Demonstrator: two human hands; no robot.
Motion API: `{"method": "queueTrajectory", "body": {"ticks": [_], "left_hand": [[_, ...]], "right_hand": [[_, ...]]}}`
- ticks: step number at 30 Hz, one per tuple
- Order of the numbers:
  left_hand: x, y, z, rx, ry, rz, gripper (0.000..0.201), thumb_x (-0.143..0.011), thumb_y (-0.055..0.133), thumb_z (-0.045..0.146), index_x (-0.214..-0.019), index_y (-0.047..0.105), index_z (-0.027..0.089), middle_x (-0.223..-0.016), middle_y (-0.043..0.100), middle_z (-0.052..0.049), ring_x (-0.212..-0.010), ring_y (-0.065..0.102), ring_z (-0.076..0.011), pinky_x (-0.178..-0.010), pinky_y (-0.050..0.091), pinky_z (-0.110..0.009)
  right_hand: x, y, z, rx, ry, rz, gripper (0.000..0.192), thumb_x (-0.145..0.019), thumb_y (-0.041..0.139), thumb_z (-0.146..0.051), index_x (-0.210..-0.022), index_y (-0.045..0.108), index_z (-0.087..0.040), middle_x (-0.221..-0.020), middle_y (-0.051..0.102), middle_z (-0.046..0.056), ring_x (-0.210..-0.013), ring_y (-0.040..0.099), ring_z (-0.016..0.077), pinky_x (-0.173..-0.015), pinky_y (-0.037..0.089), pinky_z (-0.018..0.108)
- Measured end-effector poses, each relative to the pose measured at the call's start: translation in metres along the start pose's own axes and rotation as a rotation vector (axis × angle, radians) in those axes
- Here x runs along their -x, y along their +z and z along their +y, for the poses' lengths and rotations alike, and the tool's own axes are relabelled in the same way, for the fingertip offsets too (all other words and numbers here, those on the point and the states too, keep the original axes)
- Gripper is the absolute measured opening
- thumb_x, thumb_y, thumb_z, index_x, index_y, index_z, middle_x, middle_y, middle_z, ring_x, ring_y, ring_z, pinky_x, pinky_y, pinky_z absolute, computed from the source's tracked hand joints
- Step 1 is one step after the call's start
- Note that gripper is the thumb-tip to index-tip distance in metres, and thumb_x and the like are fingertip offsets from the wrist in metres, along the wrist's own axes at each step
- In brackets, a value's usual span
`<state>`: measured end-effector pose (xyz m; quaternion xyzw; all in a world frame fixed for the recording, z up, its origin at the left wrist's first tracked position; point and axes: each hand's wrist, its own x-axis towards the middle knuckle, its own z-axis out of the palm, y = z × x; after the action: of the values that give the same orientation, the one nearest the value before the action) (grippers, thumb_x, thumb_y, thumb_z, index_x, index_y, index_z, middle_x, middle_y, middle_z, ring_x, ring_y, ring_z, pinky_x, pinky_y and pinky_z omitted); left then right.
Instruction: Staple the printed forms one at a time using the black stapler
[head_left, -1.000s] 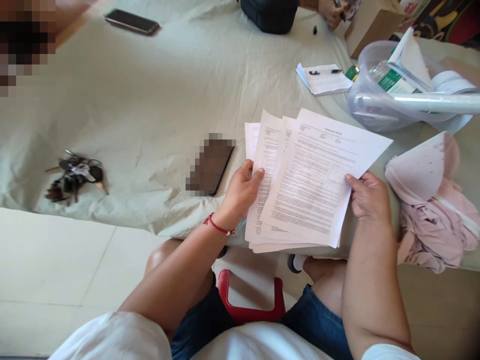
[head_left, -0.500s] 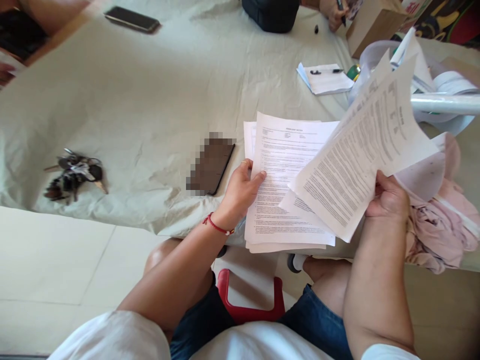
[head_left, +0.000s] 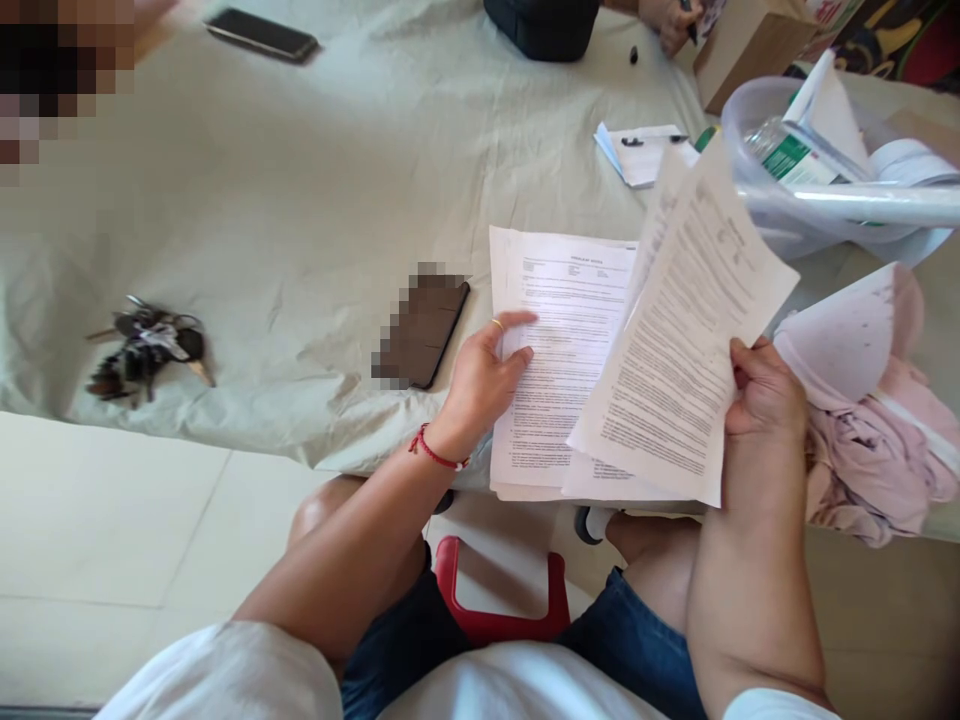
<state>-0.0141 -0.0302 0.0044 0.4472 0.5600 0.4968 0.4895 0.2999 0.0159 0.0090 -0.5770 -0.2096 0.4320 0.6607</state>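
Observation:
Printed sheets of paper [head_left: 675,350] slant up over the stack, their right edge pinched between the thumb and fingers of my right hand [head_left: 769,390]. Below them a stack of printed pages [head_left: 555,380] lies at the table's near edge, its right part covered by the raised sheets. My left hand [head_left: 491,370] rests on the stack's left edge, index finger stretched out and thumb apart on the top page; the other fingers are partly hidden. Just left of that hand lies a dark phone [head_left: 431,335], partly pixelated.
Keys [head_left: 154,345] lie at the left, another phone [head_left: 262,37] farther back. Right of the sheets stand a plastic basin [head_left: 780,225] with a bottle and rolls, and a pink cloth [head_left: 870,450]. Another person's hand [head_left: 671,22] holds a pen beside a cardboard box [head_left: 750,50].
My right hand has brought the raised sheets left and lower over the stack. My left index finger has stretched out onto the top page, where before it was at the edge.

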Motion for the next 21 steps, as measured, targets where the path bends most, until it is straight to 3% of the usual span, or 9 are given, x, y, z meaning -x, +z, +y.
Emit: {"method": "queueTrajectory", "body": {"ticks": [2,4,6,11,15,21], "left_hand": [[0.002,0.003,0.003,-0.022,-0.120,-0.031,0.016,-0.089,0.071,0.021,-0.101,0.082,0.023,-0.089,0.076,-0.003,-0.078,0.069,-0.0205,-0.077,0.060,-0.038],[0.004,0.007,0.006,0.033,-0.193,-0.033,0.013,-0.092,0.069,0.024,-0.095,0.082,0.023,-0.082,0.074,-0.002,-0.070,0.064,-0.0184,-0.072,0.057,-0.036],[0.005,0.011,0.008,0.132,-0.208,-0.030,0.016,-0.097,0.068,0.032,-0.092,0.080,0.022,-0.084,0.076,-0.004,-0.075,0.068,-0.0204,-0.073,0.057,-0.036],[0.007,0.014,0.011,0.286,-0.201,-0.103,0.043,-0.102,0.066,0.062,-0.085,0.070,0.023,-0.088,0.077,-0.008,-0.090,0.075,-0.0272,-0.082,0.059,-0.040],[0.007,0.013,0.008,0.198,-0.190,-0.101,0.028,-0.097,0.076,0.046,-0.087,0.064,0.023,-0.088,0.074,-0.005,-0.085,0.070,-0.0224,-0.079,0.057,-0.037],[0.004,0.012,0.002,0.249,-0.173,-0.045,0.029,-0.102,0.071,0.041,-0.088,0.052,0.025,-0.087,0.068,-0.001,-0.079,0.066,-0.0184,-0.073,0.055,-0.032]], "right_hand": [[0.004,0.002,0.004,0.020,0.011,-0.047,0.025,-0.071,0.078,-0.006,-0.093,0.075,-0.018,-0.091,0.081,0.002,-0.083,0.076,0.0172,-0.078,0.067,0.029],[0.007,0.005,0.008,0.044,0.018,-0.122,0.030,-0.071,0.084,-0.008,-0.097,0.074,-0.018,-0.094,0.082,0.003,-0.084,0.077,0.0191,-0.079,0.068,0.033],[0.008,0.006,0.013,0.082,0.013,-0.161,0.032,-0.071,0.089,-0.010,-0.098,0.073,-0.019,-0.094,0.082,0.002,-0.082,0.077,0.0186,-0.077,0.068,0.033],[0.006,0.007,0.022,0.146,-0.018,-0.156,0.034,-0.069,0.094,-0.014,-0.090,0.069,-0.020,-0.086,0.081,-0.001,-0.072,0.074,0.0154,-0.065,0.065,0.028],[0.006,0.006,0.025,0.147,-0.064,-0.197,0.033,-0.067,0.096,-0.021,-0.088,0.071,-0.022,-0.085,0.081,-0.003,-0.072,0.073,0.0149,-0.064,0.065,0.028],[0.000,-0.001,0.027,0.233,-0.131,-0.149,0.025,-0.070,0.092,-0.020,-0.080,0.069,-0.021,-0.073,0.075,-0.003,-0.066,0.068,0.0144,-0.059,0.058,0.024]]}}
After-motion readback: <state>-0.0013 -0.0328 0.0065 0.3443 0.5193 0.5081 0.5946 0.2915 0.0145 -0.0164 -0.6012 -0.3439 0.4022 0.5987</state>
